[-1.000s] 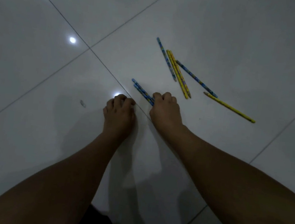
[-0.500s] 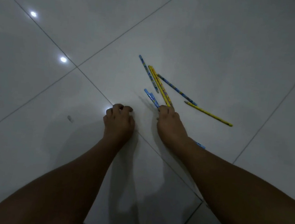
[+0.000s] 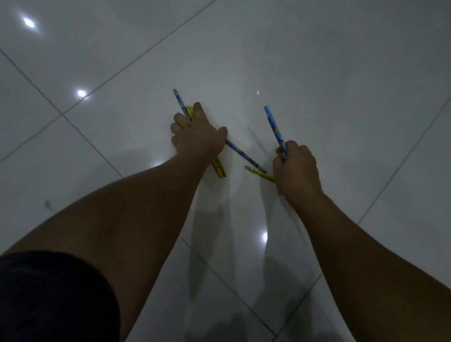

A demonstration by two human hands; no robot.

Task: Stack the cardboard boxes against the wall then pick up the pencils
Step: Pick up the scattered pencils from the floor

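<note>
My left hand [image 3: 197,138] rests flat on a bundle of pencils on the white tile floor, index finger straight and thumb spread. A blue pencil [image 3: 178,100] sticks out past its fingers, and yellow pencils [image 3: 219,167] stick out below its wrist. My right hand [image 3: 295,167] grips another blue pencil [image 3: 273,124], which points up and away from the floor. Between the hands a third blue pencil [image 3: 243,156] lies on the floor. A single yellow pencil [image 3: 259,173] lies partly under my right hand. No cardboard boxes are in view.
Glossy white floor tiles [image 3: 310,55] with dark grout lines fill the view and reflect ceiling lights. A small dark speck [image 3: 47,205] lies on the floor at the left. My dark sleeve [image 3: 38,299] shows at the bottom left.
My left hand has moved from the bare floor onto the pencil bundle. My right hand has shifted right and lifted a blue pencil off the floor. The camera has come closer.
</note>
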